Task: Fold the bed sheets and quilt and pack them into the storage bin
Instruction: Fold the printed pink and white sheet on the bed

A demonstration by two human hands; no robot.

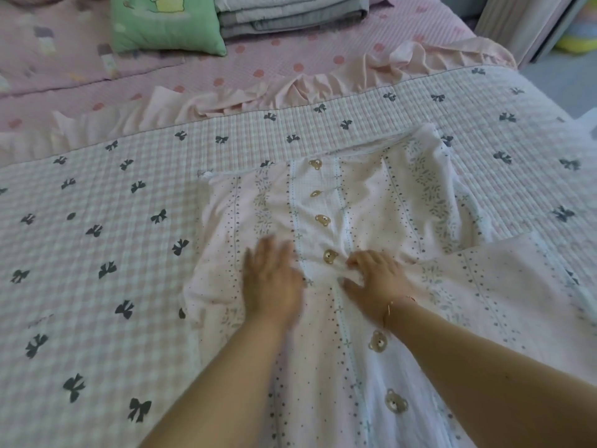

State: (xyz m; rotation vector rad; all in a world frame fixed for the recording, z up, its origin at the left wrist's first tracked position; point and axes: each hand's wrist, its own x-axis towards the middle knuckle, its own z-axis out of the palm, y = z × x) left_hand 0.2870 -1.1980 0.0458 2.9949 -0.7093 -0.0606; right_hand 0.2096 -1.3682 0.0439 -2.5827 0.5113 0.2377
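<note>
Bed surface fills the view, covered by a pink-and-white gingham quilt printed with dark bows (97, 221). Nearest, a pale pink cotton sheet with bear faces and dotted stripes (339, 318) lies on the quilt, running from the bottom edge to mid-frame. Left hand (271, 279), blurred, lies flat on the sheet, fingers straight and close together. Right hand (374, 279) pinches a bunched fold of sheet beside a bear face. Beyond: quilt's pink ruffled edge (323, 82), pink polka-dot bedspread (290, 50), green square cushion (161, 24), folded grey blankets (290, 14).
</note>
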